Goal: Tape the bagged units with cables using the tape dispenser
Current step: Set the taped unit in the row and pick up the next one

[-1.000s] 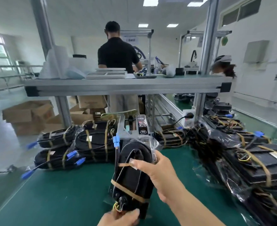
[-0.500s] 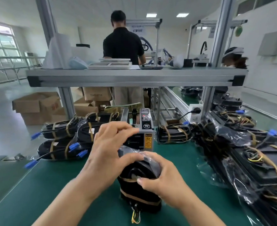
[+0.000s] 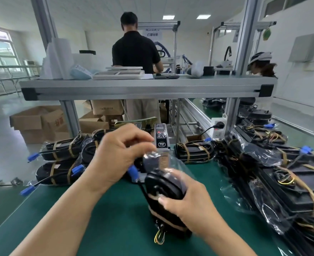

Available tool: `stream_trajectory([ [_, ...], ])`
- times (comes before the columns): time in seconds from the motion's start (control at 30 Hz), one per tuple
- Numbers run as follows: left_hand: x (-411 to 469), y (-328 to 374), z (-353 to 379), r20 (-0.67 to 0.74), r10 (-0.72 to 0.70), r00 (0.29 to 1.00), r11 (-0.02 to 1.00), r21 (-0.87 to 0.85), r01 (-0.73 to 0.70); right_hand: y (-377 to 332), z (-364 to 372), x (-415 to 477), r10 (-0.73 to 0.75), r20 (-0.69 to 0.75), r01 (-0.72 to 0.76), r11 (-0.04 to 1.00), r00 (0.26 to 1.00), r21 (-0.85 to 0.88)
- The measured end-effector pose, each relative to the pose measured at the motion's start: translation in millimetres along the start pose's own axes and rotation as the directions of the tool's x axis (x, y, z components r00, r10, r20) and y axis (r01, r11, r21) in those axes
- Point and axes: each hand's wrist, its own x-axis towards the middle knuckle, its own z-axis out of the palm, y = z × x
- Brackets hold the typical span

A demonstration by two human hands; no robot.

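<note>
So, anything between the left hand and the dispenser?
Nothing visible. The left hand is right in front of the dispenser; the loose bag top of the unit, gripped by the right hand, rises just below its fingers, not between.

Right hand gripping bagged unit, left hand pinching its plastic top, tape dispenser behind

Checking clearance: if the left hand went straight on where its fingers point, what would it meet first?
Likely the tape dispenser, right beyond the left hand's fingertips, though depth is unclear.
</note>
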Motion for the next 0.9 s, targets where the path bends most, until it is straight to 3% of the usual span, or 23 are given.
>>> stream_trajectory([
  [0.03,-1.5,-5.7,-2.5,-0.141,-0.084,0.986,0.996,-0.012,0.083,4.4,-2.0,1.1,0.027,-0.066,-0.026,1.0,0.997,0.015],
  [0.1,-8.2,-26.9,2.8,-0.342,-0.343,0.875,0.938,-0.075,0.339,13.5,-4.6,3.3,0.042,-0.205,-0.042,0.999,0.978,0.006],
  [0.2,-22.0,-67.8,27.5,-0.264,-0.761,0.592,0.644,-0.413,0.644,19.7,-2.0,6.0,-0.04,-0.334,0.02,0.998,0.942,-0.064],
  [0.27,-25.0,-90.1,41.7,-0.186,-0.875,0.447,0.473,-0.525,0.707,19.7,2.6,8.2,-0.042,-0.345,0.022,0.998,0.937,-0.063],
  [0.33,-20.7,-104.4,52.5,-0.133,-0.922,0.364,0.368,-0.599,0.712,22.1,6.3,9.7,-0.039,-0.361,0.027,0.999,0.932,-0.037],
  [0.6,2.8,-125.9,77.9,-0.021,-0.978,0.207,0.162,-0.703,0.693,27.5,3.1,13.4,-0.021,-0.398,0.036,0.999,0.917,0.03],
  [0.9,21.2,-128.3,84.1,-0.009,-0.996,0.09,0.064,-0.772,0.632,34.3,8.9,12.5,-0.03,-0.378,0.038,0.999,0.925,0.012],
])
